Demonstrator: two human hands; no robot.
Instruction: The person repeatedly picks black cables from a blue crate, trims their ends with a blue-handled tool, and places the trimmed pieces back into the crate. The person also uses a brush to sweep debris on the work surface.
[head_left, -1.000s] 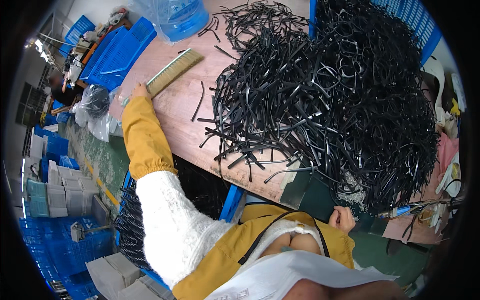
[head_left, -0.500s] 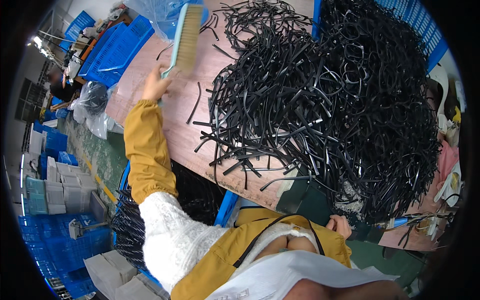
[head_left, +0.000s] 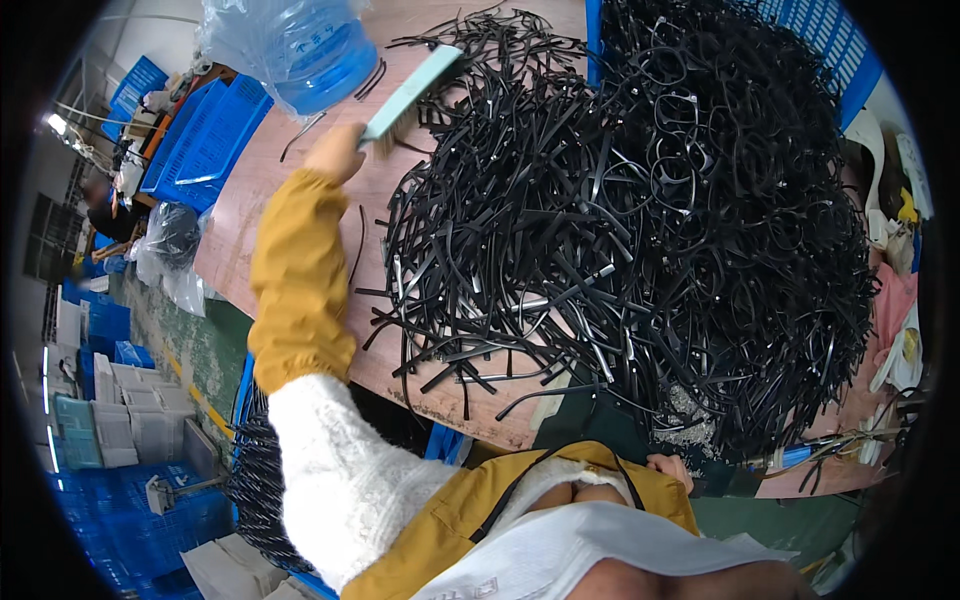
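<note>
My left hand (head_left: 335, 155) is closed round the handle of a bench brush (head_left: 416, 90) with a pale green back. The brush is held over the far left of the table (head_left: 300, 215), its bristles turned down toward the edge of a heap of black eyeglass temples (head_left: 500, 210). To the right, that heap runs into a tall pile of black glasses frames (head_left: 720, 200). My right hand (head_left: 672, 468) is low at the table's near edge, beside a dark green mat (head_left: 590, 415). The apron covers part of it, and its fingers hardly show.
A clear plastic bag with blue inside (head_left: 315, 60) sits at the table's far left corner. One blue basket (head_left: 855, 60) stands behind the pile; others (head_left: 205, 140) are stacked at left. A crate of black parts (head_left: 265, 470) is below the near edge.
My left hand has swung the brush from upright to slanting right, its bristles now facing down toward the heap of temples. The whole view has shifted slightly. My right hand stays low at the edge.
</note>
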